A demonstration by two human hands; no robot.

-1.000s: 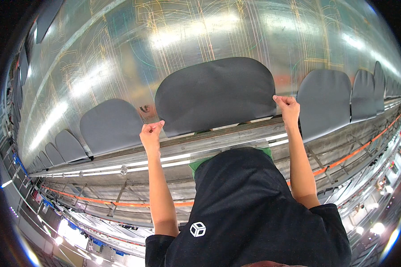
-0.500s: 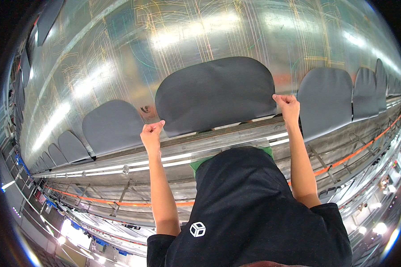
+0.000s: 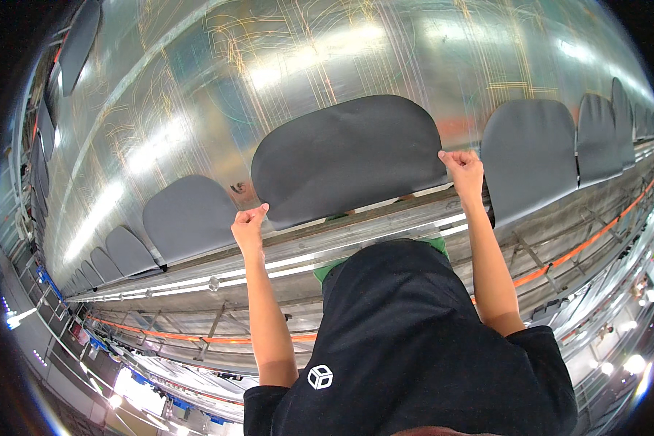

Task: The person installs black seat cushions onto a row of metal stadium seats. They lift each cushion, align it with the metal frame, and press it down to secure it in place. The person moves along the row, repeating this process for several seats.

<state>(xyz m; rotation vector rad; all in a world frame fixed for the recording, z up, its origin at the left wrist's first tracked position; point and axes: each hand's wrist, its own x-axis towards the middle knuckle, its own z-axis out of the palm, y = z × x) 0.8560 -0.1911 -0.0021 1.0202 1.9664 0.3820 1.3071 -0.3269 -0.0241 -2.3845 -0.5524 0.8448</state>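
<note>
A dark grey flat panel [image 3: 349, 160] of smooth, flexible-looking sheet, with rounded far corners, lies at the near edge of a shiny metal table [image 3: 196, 87]. At the panel's near left corner, my left hand [image 3: 249, 227] pinches its edge between thumb and fingers. My right hand [image 3: 463, 173] is closed in a pinch on the right side edge, somewhat farther up. Slight ripples show along the panel's far edge, and its near edge overhangs a rail a little.
Similar grey panels line the table edge, one on the left [image 3: 192, 216], another on the right [image 3: 530, 160], several beyond each. Coloured lines mark the tabletop. Along the near side run a metal rail [image 3: 283, 263] and an orange strip [image 3: 545, 271]. More panels [image 3: 80, 47] lie at the far left.
The whole view has tilted slightly. Both hands keep their pinch on the panel, which has shifted very little; its near edge appears slightly closer to the table edge.
</note>
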